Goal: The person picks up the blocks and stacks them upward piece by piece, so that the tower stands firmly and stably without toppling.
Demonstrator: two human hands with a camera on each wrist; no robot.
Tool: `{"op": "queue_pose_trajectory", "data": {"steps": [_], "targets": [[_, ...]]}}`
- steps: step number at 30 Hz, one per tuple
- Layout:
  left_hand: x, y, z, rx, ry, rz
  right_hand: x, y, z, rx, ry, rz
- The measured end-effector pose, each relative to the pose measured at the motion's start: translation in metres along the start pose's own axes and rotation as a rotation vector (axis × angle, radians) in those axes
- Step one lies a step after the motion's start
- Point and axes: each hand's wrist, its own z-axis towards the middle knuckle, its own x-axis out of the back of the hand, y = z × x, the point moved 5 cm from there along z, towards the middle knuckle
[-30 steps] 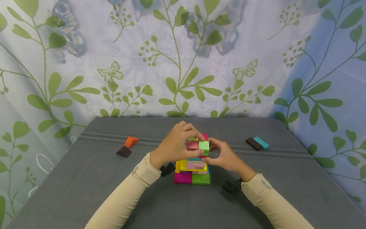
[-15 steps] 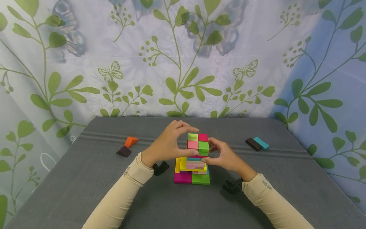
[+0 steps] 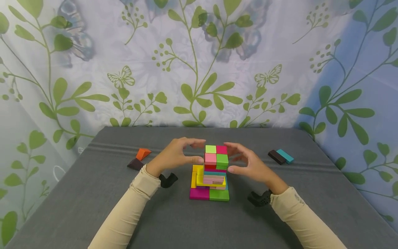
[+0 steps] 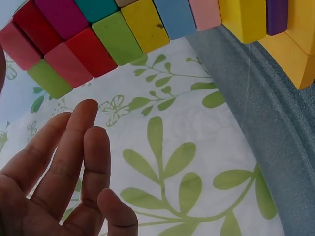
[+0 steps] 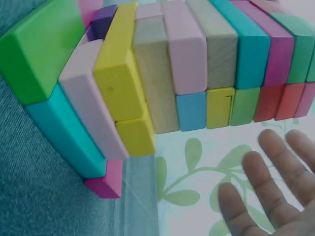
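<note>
A tower of coloured blocks (image 3: 211, 174) stands mid-table, wide at the magenta and green base, topped by four small cubes (image 3: 216, 156). The tower (image 4: 147, 24) fills the top of the left wrist view and the tower (image 5: 187, 73) most of the right wrist view. My left hand (image 3: 180, 155) hovers just left of the top cubes, fingers spread and relaxed, holding nothing. On the other side my right hand (image 3: 245, 162) is off the tower with fingers loosely extended. Neither hand touches a block.
The grey table (image 3: 93, 207) carries an orange wedge (image 3: 143, 153) and a dark wedge (image 3: 135, 164) at the left, a dark brown block (image 3: 276, 156) and a teal block (image 3: 285, 155) at the right. A leaf-patterned curtain (image 3: 199, 62) hangs behind.
Both hands have let go of the top cubes and drawn outward, the left to the left, the right to the right. The tower stays standing.
</note>
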Motion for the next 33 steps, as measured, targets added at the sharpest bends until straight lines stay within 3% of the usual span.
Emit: {"op": "queue_pose_trajectory", "data": {"steps": [6,14,20,25,33], "targets": [[-0.006,-0.001,0.002,-0.010,-0.007,0.015,0.002,-0.005,0.001,0.039,0.073,0.011],[-0.007,0.000,0.003,-0.014,-0.016,-0.001,0.002,-0.007,0.001,0.044,0.061,0.009],[-0.007,-0.001,0.001,0.001,-0.038,0.000,0.025,0.000,-0.001,0.022,0.069,-0.044],[-0.011,-0.002,0.002,0.012,-0.100,-0.009,0.065,0.017,-0.014,-0.078,0.122,-0.120],[-0.022,-0.004,0.003,0.029,-0.194,-0.056,0.123,0.069,-0.055,-0.382,0.213,-0.306]]}}
